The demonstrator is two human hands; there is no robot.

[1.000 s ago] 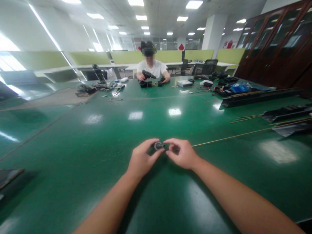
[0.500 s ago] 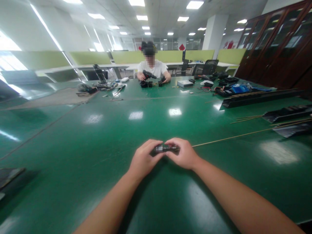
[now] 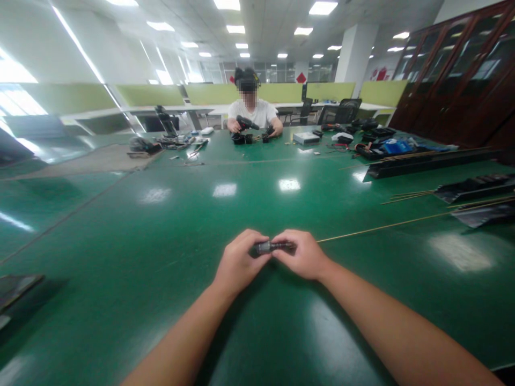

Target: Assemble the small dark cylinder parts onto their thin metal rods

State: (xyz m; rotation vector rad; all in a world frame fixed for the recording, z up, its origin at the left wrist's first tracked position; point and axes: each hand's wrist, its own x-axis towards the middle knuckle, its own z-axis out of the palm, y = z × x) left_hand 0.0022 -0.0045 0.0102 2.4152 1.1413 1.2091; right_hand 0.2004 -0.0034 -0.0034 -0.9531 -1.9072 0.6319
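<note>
My left hand and my right hand meet over the green table, both pinched on a small dark cylindrical part held level between them. The left fingers grip its grey left end, the right fingers its dark right end. Fingers cover much of the part. A thin brass rod lies on the table just right of my right hand.
Across the table a person in a white shirt handles dark tools. Long black strips and more rods lie at the right, clutter at the far left, a dark object at the left edge.
The hands have drawn closer together. One second ago only a short grey stub showed between the fingertips; now a longer dark piece spans from one hand to the other.
</note>
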